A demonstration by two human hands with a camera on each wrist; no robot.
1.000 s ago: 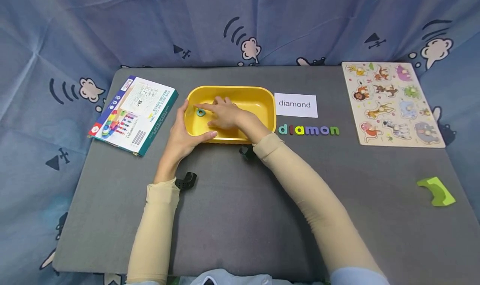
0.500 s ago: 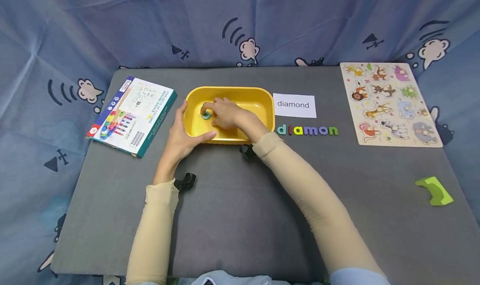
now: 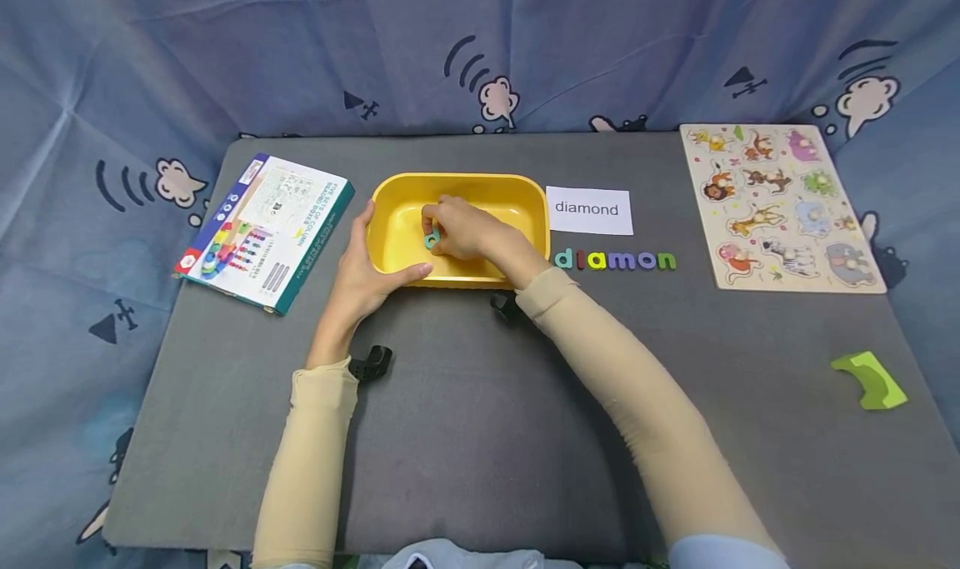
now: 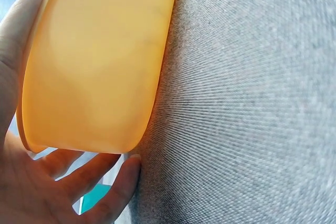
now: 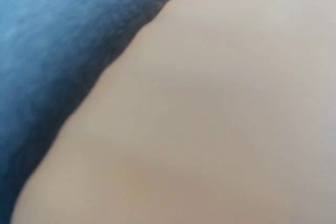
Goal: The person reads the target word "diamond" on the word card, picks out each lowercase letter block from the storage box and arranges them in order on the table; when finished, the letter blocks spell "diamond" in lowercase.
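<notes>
A yellow plastic tray (image 3: 390,187) stands near the middle of the table. My left hand (image 3: 358,273) grips its left end, thumb over the near rim and fingers along the end wall. In the left wrist view the fingers of my left hand (image 4: 37,182) curve round the corner of the tray (image 4: 100,66). Inside the tray, my right hand (image 3: 468,232) pinches a small teal letter (image 3: 431,238) between thumb and fingers, which hide part of it. Only a beige sleeve (image 5: 199,114) and blurred grey cloth show in the right wrist view.
Right of the tray lies a white card (image 3: 589,211) reading "diamond", above a row of coloured letters (image 3: 621,261) spelling "diamon". A boxed toy set (image 3: 262,227) lies at the left, an animal puzzle board (image 3: 780,211) at the far right. A green curved block (image 3: 872,381) lies nearer.
My right hand has closed its thumb and fingers on the teal letter and moved it rightward within the tray. My left hand has stayed in place on the tray.
</notes>
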